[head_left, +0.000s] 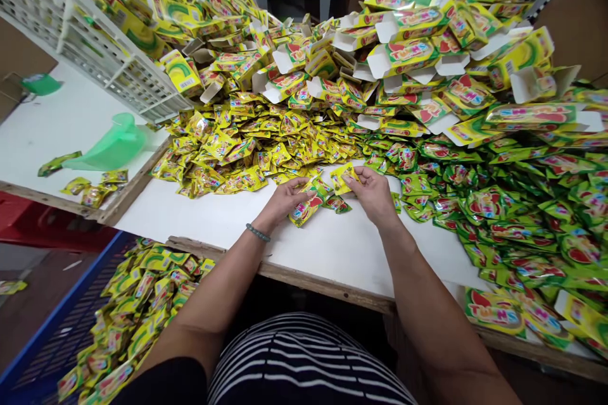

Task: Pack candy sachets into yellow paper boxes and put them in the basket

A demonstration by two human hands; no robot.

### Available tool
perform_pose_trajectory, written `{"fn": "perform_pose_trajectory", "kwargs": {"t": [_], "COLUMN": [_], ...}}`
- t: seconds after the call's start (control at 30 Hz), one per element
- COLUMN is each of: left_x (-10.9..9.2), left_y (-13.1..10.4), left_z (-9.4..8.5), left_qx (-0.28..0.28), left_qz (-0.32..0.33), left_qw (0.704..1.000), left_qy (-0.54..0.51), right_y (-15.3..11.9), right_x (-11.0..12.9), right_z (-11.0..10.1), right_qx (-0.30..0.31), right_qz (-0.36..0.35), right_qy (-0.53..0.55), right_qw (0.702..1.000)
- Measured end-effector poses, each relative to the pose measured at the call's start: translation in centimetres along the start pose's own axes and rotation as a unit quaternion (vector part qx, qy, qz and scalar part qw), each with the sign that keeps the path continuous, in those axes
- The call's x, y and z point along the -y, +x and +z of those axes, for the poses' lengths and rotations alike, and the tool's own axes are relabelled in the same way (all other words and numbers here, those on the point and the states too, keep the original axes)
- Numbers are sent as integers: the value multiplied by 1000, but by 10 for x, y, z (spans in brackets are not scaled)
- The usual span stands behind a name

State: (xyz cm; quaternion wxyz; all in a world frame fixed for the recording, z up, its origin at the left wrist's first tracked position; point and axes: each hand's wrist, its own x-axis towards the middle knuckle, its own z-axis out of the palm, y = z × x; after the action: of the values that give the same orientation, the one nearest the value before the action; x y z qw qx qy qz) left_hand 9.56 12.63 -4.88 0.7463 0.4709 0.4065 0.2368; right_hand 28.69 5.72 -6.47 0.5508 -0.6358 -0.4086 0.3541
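Observation:
Fingers closed, my left hand (pixel 284 201) grips a small yellow candy box (pixel 306 210) with a watermelon print. A green packet (pixel 320 187) sits at the top end of this box; whether it is partly inside I cannot tell. Between the thumb and fingers of my right hand (pixel 374 193) is a yellow candy packet (pixel 342 180), just right of the box. Below it, a loose green packet (pixel 338 204) lies on the white tabletop (pixel 327 243). Heaps of yellow packets (pixel 228 149) and green packets (pixel 489 202) lie beyond and to the right of my hands.
Many open yellow boxes (pixel 408 54) are piled along the back. A white plastic crate (pixel 121 60) leans at the left, near a green scoop (pixel 111 145). A blue crate (pixel 61 323) of filled boxes stands below the wooden table edge (pixel 304 278). Flat boxes (pixel 494 313) lie front right.

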Motion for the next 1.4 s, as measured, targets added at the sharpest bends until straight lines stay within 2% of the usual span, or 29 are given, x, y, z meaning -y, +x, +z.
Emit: {"fn": "perform_pose_trajectory", "kwargs": {"t": [0.03, 0.1, 0.27, 0.43, 0.5, 0.6, 0.7, 0.77, 0.93, 1.1, 1.3, 1.33, 1.4], "left_x": [0, 0, -2, -2, -1, -1, 0, 1, 1, 2, 3, 2, 1], "left_y": [0, -2, -4, -6, -6, -5, -4, -4, -5, -6, -8, -8, -8], "left_z": [0, 0, -2, -1, 1, 5, 6, 5, 2, 2, 10, 12, 15], "left_qx": [8, 25, 48, 52, 60, 63, 51, 49, 57, 63, 78, 75, 54], "left_qz": [0, 0, -8, -11, -24, -36, -19, -6, -6, -1, 18, 25, 41], "left_qw": [1000, 999, 999, 999, 998, 997, 998, 998, 998, 998, 996, 996, 997], "left_qy": [6, 19, 22, 9, -4, -21, -40, -44, -17, -21, -39, -38, -46], "right_y": [-1, -3, -7, -9, -11, -12, -12, -12, -10, -12, -22, -23, -23], "right_x": [1, 3, 6, 4, 4, 5, 6, 6, 6, 7, 13, 14, 14], "right_z": [2, 7, 8, 8, 13, 19, 18, 16, 8, 8, 22, 24, 27], "right_qx": [21, 59, 79, 116, 98, 33, -36, -45, 10, 15, 129, 127, 86], "right_qz": [14, 29, 26, 16, 9, -8, -61, -91, -95, -113, -66, -61, -71], "right_qy": [67, 118, 114, 64, 42, 4, -67, -112, -154, -179, -140, -130, -121], "right_qw": [997, 991, 990, 991, 994, 999, 995, 988, 983, 977, 979, 981, 986]}}
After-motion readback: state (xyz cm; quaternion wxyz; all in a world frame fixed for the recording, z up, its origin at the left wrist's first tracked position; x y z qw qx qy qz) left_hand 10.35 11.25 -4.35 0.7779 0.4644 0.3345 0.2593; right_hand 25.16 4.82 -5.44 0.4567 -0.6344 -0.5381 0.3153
